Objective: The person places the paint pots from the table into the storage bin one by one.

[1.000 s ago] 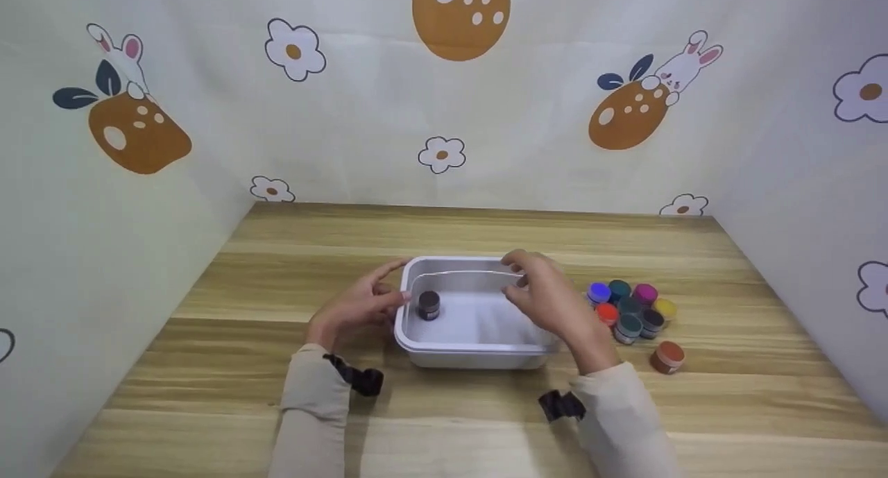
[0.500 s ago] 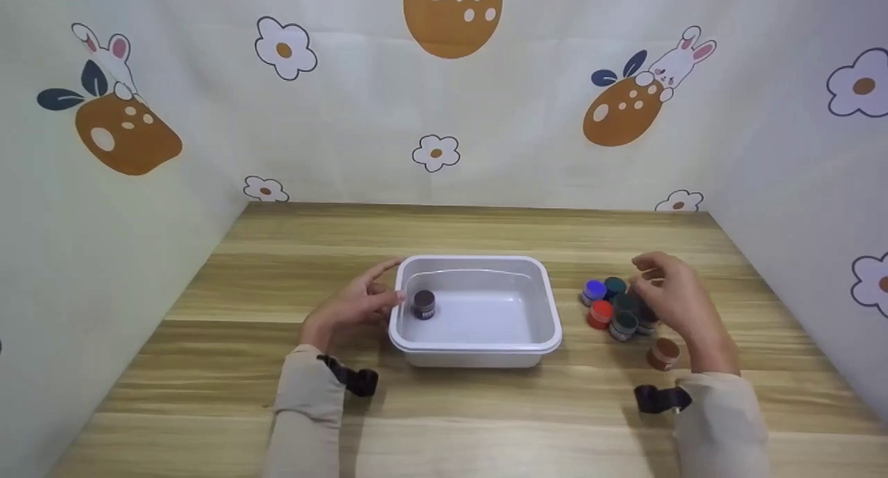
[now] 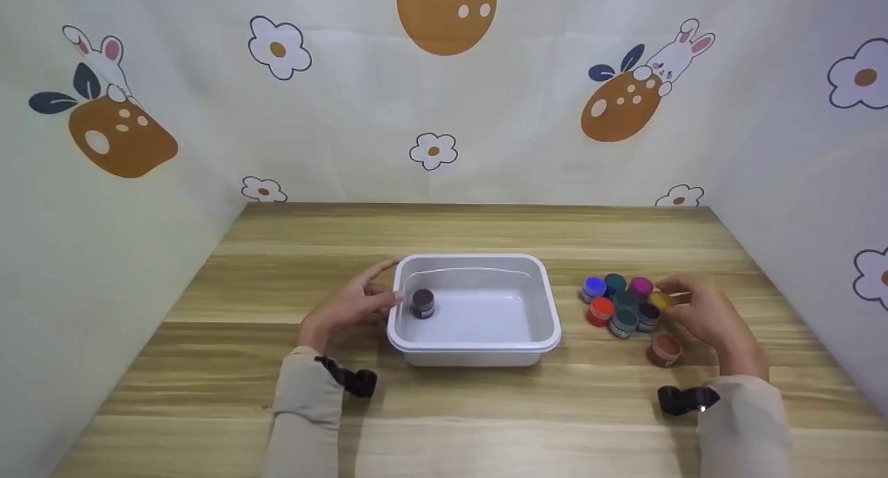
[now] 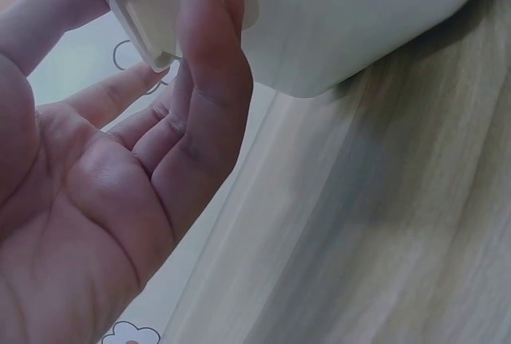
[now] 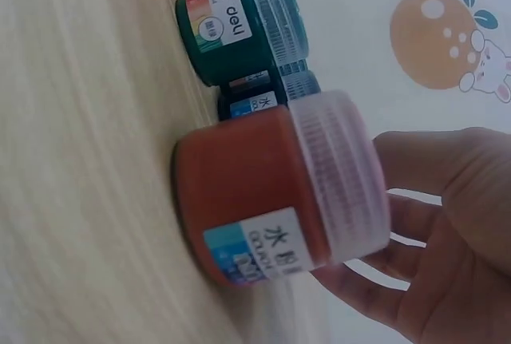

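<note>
Tub (image 3: 479, 358) holds dark jar (image 3: 423, 303), 9 o'clock; left hand (image 3: 350, 308) grips rim (image 3: 393, 327) there; right hand (image 3: 707, 317) at yellow jar (image 3: 660, 299), grasp unclear; counter (image 3: 513, 422) room 6 o'clock.

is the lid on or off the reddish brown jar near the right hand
On: the right wrist view shows a translucent ribbed lid covering the top of the reddish brown jar. How tightly, I cannot tell.

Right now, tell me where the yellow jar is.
In the head view, the yellow jar is right of the tub, by the magenta jar and right hand.
</note>
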The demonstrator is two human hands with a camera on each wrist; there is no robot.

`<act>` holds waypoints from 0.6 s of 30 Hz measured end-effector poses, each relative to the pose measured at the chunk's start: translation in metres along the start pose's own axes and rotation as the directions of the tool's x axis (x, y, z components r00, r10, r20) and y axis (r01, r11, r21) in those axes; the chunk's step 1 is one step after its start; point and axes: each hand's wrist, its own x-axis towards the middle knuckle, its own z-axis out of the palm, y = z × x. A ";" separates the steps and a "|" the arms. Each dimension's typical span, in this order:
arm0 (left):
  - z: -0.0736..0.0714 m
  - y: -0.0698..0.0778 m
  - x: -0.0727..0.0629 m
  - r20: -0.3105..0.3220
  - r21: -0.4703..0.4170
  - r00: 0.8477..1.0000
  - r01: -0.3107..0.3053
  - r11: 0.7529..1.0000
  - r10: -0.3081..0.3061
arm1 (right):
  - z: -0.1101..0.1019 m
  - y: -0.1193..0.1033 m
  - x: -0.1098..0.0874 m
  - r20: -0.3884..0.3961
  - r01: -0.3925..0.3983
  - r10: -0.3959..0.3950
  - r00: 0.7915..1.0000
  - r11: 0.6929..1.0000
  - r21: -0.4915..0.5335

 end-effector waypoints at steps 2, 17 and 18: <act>0.000 0.001 0.000 0.004 0.005 1.000 -0.002 1.000 0.002 | 0.000 0.003 0.000 0.016 -0.018 0.018 1.000 1.000 0.000; 0.002 -0.001 0.000 0.005 -0.044 1.000 0.016 0.999 -0.016 | -0.001 0.007 -0.003 0.044 -0.115 0.114 0.993 0.993 0.019; 0.002 -0.002 0.000 0.004 -0.042 1.000 0.018 0.999 -0.018 | -0.003 0.007 -0.003 0.041 -0.112 0.111 0.993 0.994 0.015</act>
